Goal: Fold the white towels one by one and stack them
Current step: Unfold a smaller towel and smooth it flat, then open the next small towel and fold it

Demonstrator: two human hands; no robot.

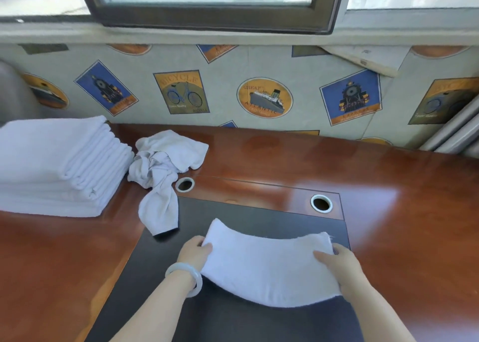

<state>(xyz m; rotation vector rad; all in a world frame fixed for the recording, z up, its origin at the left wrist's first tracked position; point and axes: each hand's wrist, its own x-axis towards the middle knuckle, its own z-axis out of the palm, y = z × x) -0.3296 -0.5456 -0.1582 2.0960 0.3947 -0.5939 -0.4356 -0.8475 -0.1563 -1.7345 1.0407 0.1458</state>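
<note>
the folded white towel [269, 261] lies low in the centre of the frame, on the dark desk pad [233, 323]. my left hand [194, 252] grips its left edge, thumb on top, fingers tucked behind. my right hand [337, 262] grips the right edge the same way. a pale bangle [187, 277] sits on my left wrist. up and left of the towel, a crumpled heap of unfolded towels [163, 165] trails 1 end onto the pad. it lies close beside the left of 2 cable holes [184, 184]. at the far left of the frame, just beside the heap, the stack of folded towels [57, 165] stands on the wooden desk [414, 212]. poster-print wallpaper [264, 98] runs behind.
</note>
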